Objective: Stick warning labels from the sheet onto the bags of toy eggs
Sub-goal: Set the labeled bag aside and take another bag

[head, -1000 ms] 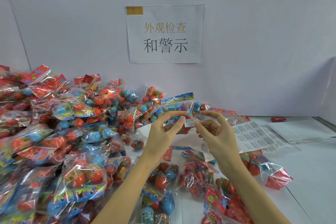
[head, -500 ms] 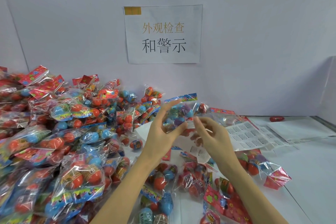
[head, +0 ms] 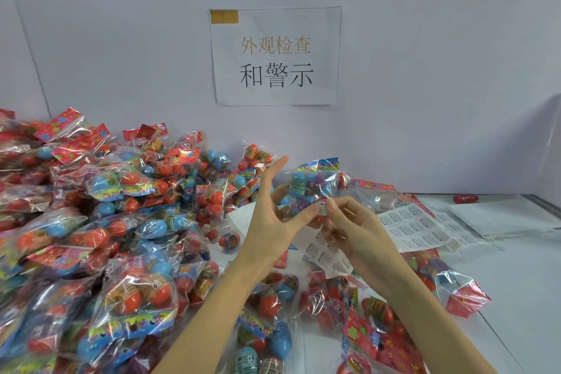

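Observation:
My left hand [head: 271, 222] holds up a clear bag of toy eggs [head: 309, 187] with blue and purple eggs, thumb on its front and index finger raised. My right hand [head: 356, 229] pinches a small white warning label [head: 322, 208] at the bag's lower edge, right beside my left thumb. A short strip of labels [head: 328, 255] hangs under my right hand. The larger label sheet [head: 420, 228] lies on the white table [head: 522, 279] to the right.
A big heap of bagged eggs [head: 91, 237] fills the left side up to the wall. More bags [head: 321, 297] lie below my hands and one at the right [head: 449, 285]. A loose egg [head: 229, 240], white papers [head: 501, 217] and a wall sign [head: 276, 56] are in view.
My right hand has brought the small label against the bag next to my left thumb. My left fingers have spread and the bag has tilted slightly.

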Demonstrator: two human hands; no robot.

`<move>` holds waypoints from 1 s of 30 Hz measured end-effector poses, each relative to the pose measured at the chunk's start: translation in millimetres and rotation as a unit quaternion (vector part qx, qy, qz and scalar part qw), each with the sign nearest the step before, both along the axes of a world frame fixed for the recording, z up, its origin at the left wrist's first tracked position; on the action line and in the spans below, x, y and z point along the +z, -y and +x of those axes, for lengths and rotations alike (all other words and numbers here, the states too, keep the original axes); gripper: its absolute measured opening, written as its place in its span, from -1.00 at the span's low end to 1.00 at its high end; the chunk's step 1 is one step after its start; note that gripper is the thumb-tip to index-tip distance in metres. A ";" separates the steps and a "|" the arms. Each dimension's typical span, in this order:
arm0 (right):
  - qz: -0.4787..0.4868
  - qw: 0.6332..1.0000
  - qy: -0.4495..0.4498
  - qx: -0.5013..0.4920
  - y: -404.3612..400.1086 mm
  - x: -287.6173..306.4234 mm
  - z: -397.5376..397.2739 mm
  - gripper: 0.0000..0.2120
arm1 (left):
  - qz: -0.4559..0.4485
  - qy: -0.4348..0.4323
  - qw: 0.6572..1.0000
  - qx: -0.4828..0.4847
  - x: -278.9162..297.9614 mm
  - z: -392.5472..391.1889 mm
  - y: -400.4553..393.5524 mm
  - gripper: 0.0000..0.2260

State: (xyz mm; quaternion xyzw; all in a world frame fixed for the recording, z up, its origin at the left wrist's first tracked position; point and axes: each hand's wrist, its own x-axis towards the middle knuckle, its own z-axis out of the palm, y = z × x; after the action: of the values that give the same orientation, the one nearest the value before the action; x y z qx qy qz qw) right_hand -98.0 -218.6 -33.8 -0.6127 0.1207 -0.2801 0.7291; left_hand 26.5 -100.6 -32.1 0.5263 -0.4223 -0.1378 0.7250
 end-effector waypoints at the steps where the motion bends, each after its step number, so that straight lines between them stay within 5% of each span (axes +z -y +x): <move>1: 0.020 0.999 0.007 0.024 0.8 0.1 -1.2 -0.66 | -0.003 -0.013 1.000 -0.009 0.7 -0.6 0.2 -0.22; 5: 0.079 0.994 0.021 0.073 1.4 1.4 -1.9 -0.78 | -0.007 -0.052 0.998 -0.017 1.7 2.5 -0.5 -0.27; 9: 0.097 0.994 0.030 0.041 3.6 -0.1 -0.7 -0.67 | -0.012 -0.082 0.996 -0.040 -1.3 8.1 -1.1 -0.27; 15: -0.010 0.999 0.010 -0.039 -3.3 0.9 2.5 -0.66 | 0.052 0.066 0.989 0.121 -6.5 3.9 1.1 -0.46; 18: -0.051 0.999 0.012 -0.017 -6.8 2.2 -0.2 -0.78 | 0.093 0.092 0.987 0.096 -5.5 1.7 1.5 -0.69; 23: -0.053 0.997 0.013 0.045 -2.1 4.8 -4.1 -0.70 | 0.097 0.043 0.994 0.020 -1.1 9.0 -6.0 -0.39; 26: -0.044 0.998 0.021 0.052 -2.1 5.8 -4.0 -0.70 | 0.105 0.049 0.993 0.014 -4.9 7.7 -2.4 -0.54; 30: -0.044 0.994 0.017 -0.102 -0.9 0.8 0.1 -0.71 | 0.097 0.025 0.993 0.067 -3.4 3.4 -2.0 -0.44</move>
State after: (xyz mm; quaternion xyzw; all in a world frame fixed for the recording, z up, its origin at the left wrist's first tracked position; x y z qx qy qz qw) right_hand -97.9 -217.7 -33.0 -0.6237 0.1582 -0.3686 0.6709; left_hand 29.9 -98.7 -35.5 0.6247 -0.3890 -0.1161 0.6671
